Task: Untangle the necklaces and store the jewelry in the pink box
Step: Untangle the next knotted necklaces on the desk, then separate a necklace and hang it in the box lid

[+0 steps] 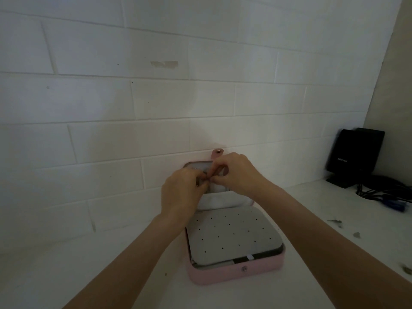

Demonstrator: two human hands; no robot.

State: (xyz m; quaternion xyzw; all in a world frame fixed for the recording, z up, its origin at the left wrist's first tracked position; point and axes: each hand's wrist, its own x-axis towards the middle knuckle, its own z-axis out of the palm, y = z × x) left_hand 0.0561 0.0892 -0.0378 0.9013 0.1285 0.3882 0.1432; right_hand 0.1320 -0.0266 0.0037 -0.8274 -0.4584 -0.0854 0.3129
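The pink box (236, 269) sits open on the white surface (111, 275) straight in front of me, its lid (219, 198) leaning up against the white brick wall (156, 97). A grey padded panel (231, 237) dotted with small holes lies over the base, with a little white pull tab at its near edge. The snap stud shows on the pink front wall, and the pink strap with its snap (217, 153) sticks up above the lid.

Both my hands are raised in front of the lid's inner face, fingertips meeting. My left hand (181, 194) has its fingers curled and pinches something small and dark, and my right hand (235, 171) pinches at the same spot, thumb and forefinger closed together. What I am holding is too small and dim to make out; I cannot tell whether it is a chain or a clasp.

Off to the right, a black speaker (356, 156) stands in the corner, with dark cables (383, 192) trailing across the surface beside it. A few small dark bits (334, 222) lie scattered near the right edge.
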